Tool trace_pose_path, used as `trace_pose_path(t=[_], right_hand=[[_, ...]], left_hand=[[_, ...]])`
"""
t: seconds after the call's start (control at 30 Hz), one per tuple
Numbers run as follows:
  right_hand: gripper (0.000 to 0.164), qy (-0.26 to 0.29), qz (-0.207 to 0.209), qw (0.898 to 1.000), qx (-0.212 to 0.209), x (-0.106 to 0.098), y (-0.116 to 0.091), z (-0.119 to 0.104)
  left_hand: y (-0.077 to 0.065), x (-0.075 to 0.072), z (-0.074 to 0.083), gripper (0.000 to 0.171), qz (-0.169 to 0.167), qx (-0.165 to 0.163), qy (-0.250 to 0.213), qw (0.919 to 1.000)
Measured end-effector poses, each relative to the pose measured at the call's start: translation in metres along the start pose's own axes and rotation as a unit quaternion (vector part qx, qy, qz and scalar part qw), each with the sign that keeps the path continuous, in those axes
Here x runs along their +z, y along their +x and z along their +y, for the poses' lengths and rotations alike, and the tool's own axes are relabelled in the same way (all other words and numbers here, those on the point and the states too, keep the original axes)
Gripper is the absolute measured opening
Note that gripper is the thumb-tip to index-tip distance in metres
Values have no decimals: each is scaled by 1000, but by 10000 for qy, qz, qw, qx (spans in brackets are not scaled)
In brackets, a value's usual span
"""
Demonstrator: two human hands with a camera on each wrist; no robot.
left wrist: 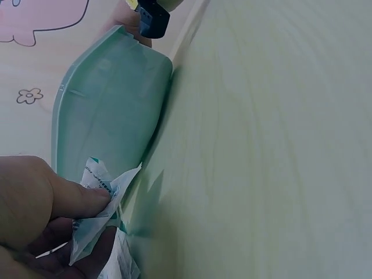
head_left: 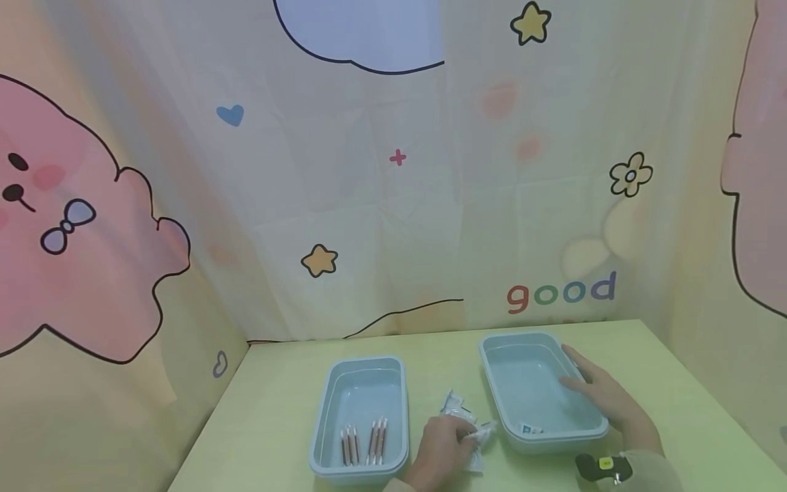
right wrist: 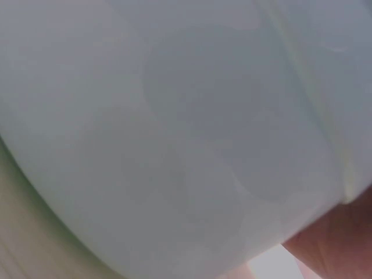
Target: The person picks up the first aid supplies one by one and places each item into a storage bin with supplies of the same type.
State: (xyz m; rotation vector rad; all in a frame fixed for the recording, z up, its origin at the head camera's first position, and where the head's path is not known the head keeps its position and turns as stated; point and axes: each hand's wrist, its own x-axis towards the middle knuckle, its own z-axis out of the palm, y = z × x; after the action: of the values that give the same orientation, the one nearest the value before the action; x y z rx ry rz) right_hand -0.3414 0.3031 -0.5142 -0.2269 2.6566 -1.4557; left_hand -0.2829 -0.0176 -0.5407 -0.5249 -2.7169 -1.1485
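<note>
Two pale blue trays stand on the green table. The left tray (head_left: pixel 363 383) holds several thin brown sticks (head_left: pixel 364 441). My left hand (head_left: pixel 444 444) lies between the trays and pinches a crumpled white wrapper (head_left: pixel 479 433) (left wrist: pixel 96 200); more wrappers (head_left: pixel 456 406) lie just beyond it. The right tray (head_left: pixel 529 348) has one small packet (head_left: pixel 530 429) in its near corner. My right hand (head_left: pixel 605 395) rests on that tray's right rim with its fingers laid over the edge. The right wrist view shows only the tray wall (right wrist: pixel 174 145) up close and a bit of a finger (right wrist: pixel 337 241).
A cartoon-printed curtain (head_left: pixel 393 171) walls the table at the back and on both sides. Bare green tabletop (head_left: pixel 270 410) shows left of the left tray and behind both trays. A dark wrist device (head_left: pixel 605 468) sits on my right wrist.
</note>
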Motion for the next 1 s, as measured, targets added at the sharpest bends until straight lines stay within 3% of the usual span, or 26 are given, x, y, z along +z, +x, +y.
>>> trace_pose_path(t=[1.0], right_hand=[[80, 24, -16, 10000, -13, 0, 5, 3]], left_hand=[[9, -6, 4, 9, 320, 126, 85, 9994]])
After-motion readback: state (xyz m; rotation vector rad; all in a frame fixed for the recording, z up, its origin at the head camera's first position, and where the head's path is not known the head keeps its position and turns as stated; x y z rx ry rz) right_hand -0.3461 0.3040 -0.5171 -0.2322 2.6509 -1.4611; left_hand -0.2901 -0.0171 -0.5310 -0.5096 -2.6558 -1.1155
